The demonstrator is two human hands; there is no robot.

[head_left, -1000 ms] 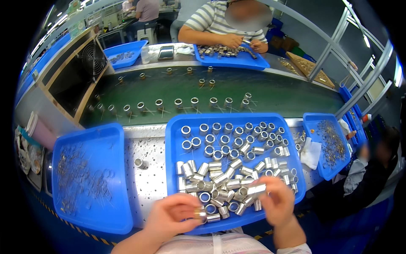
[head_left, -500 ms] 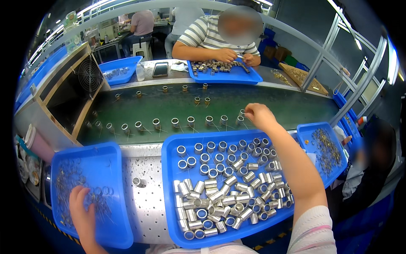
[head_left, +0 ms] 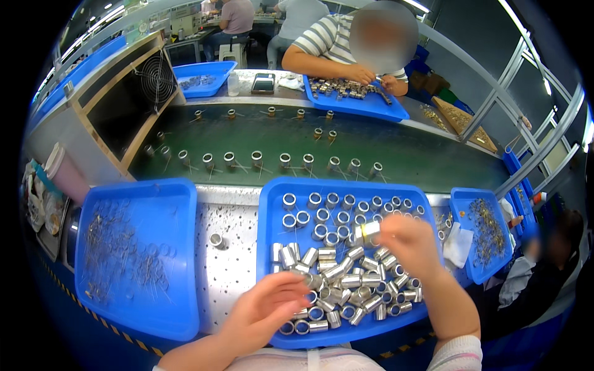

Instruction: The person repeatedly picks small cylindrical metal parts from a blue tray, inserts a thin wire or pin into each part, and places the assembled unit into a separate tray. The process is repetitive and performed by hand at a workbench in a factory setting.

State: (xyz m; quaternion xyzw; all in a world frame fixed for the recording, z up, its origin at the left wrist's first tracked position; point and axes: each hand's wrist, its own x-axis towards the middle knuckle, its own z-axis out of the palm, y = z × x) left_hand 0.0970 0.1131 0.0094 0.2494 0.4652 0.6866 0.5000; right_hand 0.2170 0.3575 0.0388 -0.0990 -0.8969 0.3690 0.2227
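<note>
Head view: right of centre, the right hand (head_left: 409, 242) pinches a yellow-banded metal sleeve (head_left: 371, 231), its long axis running leftward from the fingers; at lower centre, the left hand (head_left: 265, 309) curls beside loose sleeves (head_left: 351, 281), grip unclear.

The right hand (head_left: 409, 246) is holding a silver cylinder (head_left: 367, 233) with a yellowish band above the right half of the middle tray (head_left: 266, 213). The left hand (head_left: 269, 306) is bending its fingers over the near left part of this tray, close to other cylinders (head_left: 350, 282). A left tray (head_left: 187, 278) is carrying thin wires (head_left: 148, 263). Along the near edge of the green belt (head_left: 408, 148), wired cylinders (head_left: 257, 163) are standing in a row.
</note>
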